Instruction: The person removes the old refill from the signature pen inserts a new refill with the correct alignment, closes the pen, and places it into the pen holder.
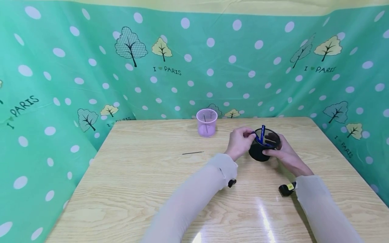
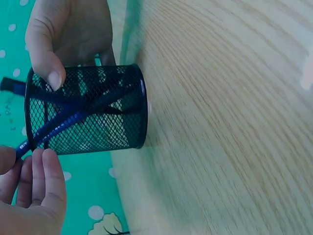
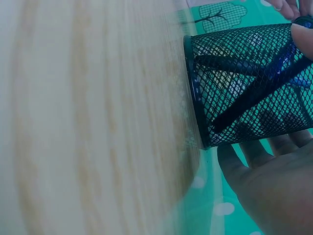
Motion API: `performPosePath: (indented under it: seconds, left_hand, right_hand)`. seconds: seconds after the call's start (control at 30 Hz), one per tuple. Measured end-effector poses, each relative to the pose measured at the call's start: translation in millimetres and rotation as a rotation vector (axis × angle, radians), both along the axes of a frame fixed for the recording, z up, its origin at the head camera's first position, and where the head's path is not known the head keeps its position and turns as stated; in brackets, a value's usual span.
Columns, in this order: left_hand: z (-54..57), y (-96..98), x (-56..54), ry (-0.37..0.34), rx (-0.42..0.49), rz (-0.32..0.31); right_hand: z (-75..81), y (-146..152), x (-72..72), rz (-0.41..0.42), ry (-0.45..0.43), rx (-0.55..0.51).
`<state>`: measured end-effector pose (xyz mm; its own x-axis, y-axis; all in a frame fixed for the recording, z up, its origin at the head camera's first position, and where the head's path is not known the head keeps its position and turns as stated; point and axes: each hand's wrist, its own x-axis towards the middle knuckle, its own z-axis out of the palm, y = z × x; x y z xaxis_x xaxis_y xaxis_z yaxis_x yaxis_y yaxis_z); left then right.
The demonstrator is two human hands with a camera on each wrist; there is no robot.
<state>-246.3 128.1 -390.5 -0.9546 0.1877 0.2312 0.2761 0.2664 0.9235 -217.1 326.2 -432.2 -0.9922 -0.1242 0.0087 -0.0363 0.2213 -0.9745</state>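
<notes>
My right hand [image 1: 284, 153] grips a black mesh pen holder [image 1: 257, 153] at its right side, thumb across the near wall. Two dark blue pens show through the mesh, crossing each other; one pen [image 1: 263, 131] rises above the rim. At the rim's left side my left hand [image 1: 240, 141] pinches the upper end of the other pen [image 2: 54, 126] between thumb and fingertips, while its lower part slants down inside the holder. In the right wrist view, the right hand's fingers [image 3: 254, 154] curve round the holder's wall.
A lilac mesh cup [image 1: 206, 130] stands at the table's back edge with a thin dark stick inside. Another thin dark stick [image 1: 192, 153] lies on the wooden table [image 1: 127, 189], left of my left hand. A green dotted cloth [image 1: 188, 84] hangs behind.
</notes>
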Motion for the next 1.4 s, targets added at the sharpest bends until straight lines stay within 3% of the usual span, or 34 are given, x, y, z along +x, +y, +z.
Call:
performPosePath:
  seconds: [0.27,0.7,1.4]
  left_hand:
    - [-3.4,3.1,-1.3,-0.015,-0.021,0.022]
    - [-5.0,0.4,0.5,-0.04,-0.015,-0.001]
    - [-17.9,-26.6,-3.7,-0.057,-0.069,-0.04]
  right_hand:
    - [-0.3,-2,-0.4,-0.001,-0.007,0.0]
    - [0.7,-1,1.3,-0.001,0.002,-0.009]
    - [5.4,11,10.6,0.015,-0.023,0.058]
